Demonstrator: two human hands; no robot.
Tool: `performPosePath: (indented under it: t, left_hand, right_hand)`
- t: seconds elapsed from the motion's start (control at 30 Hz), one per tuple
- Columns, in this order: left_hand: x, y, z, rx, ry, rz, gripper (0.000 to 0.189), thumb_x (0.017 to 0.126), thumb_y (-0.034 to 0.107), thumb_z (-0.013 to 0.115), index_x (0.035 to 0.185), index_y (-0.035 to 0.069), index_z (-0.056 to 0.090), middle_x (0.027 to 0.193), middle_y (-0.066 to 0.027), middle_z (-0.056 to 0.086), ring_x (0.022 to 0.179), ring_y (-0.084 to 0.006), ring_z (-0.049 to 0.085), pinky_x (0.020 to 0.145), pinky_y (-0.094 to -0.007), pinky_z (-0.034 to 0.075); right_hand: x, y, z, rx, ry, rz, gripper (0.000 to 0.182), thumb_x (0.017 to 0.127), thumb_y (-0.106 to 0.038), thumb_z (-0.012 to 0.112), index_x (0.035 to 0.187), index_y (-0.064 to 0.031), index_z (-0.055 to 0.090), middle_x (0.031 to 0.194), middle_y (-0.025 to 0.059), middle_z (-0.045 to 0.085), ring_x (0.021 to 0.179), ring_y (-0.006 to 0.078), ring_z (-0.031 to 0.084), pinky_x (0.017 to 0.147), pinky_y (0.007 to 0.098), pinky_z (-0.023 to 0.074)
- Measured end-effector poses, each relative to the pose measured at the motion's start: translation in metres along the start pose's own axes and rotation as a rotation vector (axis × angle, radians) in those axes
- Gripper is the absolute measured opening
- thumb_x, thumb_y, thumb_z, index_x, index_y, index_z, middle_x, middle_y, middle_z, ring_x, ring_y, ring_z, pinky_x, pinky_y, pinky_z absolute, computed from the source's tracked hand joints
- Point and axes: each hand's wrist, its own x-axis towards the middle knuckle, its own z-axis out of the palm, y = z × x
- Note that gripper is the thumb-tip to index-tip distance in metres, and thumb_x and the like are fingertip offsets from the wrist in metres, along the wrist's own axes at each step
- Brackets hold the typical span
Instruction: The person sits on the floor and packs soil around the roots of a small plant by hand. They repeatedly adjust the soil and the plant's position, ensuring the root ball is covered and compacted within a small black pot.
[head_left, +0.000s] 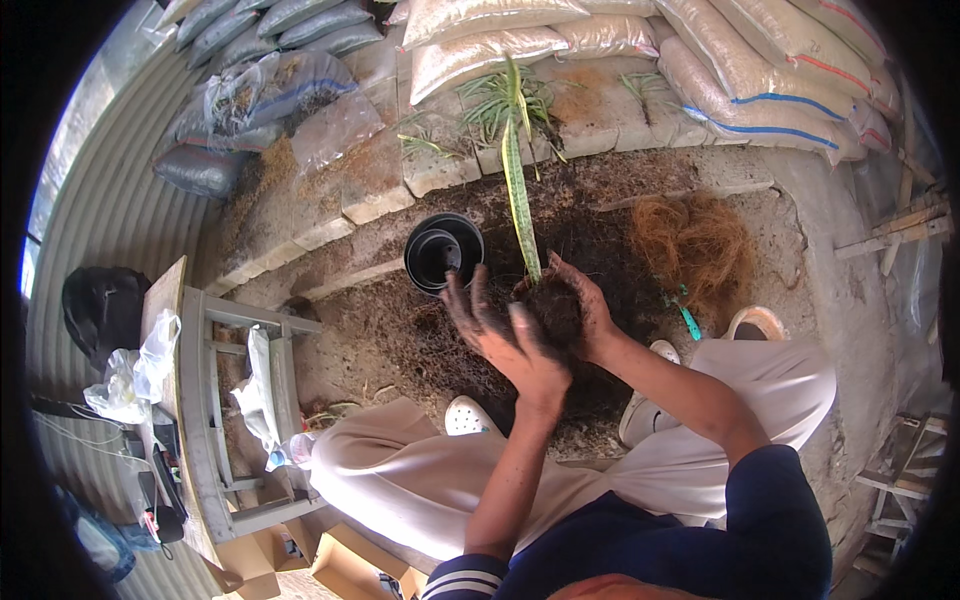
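My right hand (592, 307) is closed round the far side of the soil-covered root ball (553, 306) of a snake plant (516, 187), whose tall yellow-edged leaf stands upright. Close to the root ball's left side, my left hand (501, 334) has its soil-stained fingers spread; whether its thumb touches the soil is hard to tell. Just beyond those fingers, nested black plastic pots (444, 253) rest on the ground. Dark potting soil (480, 382) lies beneath both hands.
Brown coconut fibre (694, 244) and a green-handled hand tool (688, 322) lie to the right. Leafy plants (506, 105) rest on the paving by stacked filled sacks (487, 56). A grey-framed table (196, 405) stands left, cardboard boxes (360, 559) at lower left.
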Motion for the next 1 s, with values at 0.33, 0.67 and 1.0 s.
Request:
performPosePath:
  t: [0.33,0.67,1.0]
  left_hand:
    - [-0.016,-0.023,0.032,-0.146,0.053,-0.114,0.043,0.103,0.020,0.040,0.136,-0.007,0.046,0.093,-0.0176,0.065,0.080,-0.0197,0.061,0.072,-0.0332,0.049]
    - [-0.011,-0.019,0.030,-0.137,-0.083,-0.158,0.037,0.100,0.017,0.043,0.120,-0.011,0.056,0.121,-0.0320,0.058,0.119,-0.0451,0.053,0.102,-0.0483,0.041]
    - [-0.009,0.004,0.021,-0.355,0.039,-0.111,0.043,0.100,0.025,0.043,0.126,-0.007,0.053,0.136,-0.0258,0.048,0.127,-0.0383,0.046,0.107,-0.0459,0.034]
  right_hand:
    - [-0.003,0.020,-0.012,-0.470,0.051,-0.101,0.023,0.097,-0.014,0.055,0.098,0.0039,0.069,0.090,0.0042,0.068,0.080,0.0073,0.061,0.069,0.0248,0.0506]
    - [-0.002,0.019,-0.017,-0.447,0.074,-0.175,0.022,0.097,-0.014,0.056,0.094,0.0024,0.070,0.085,0.0017,0.067,0.074,0.0037,0.058,0.063,0.0227,0.0475]
    - [-0.008,0.007,0.006,-0.303,0.096,-0.260,0.031,0.101,-0.028,0.053,0.100,0.0009,0.066,0.089,-0.0006,0.061,0.083,0.0047,0.054,0.074,0.0240,0.0449]
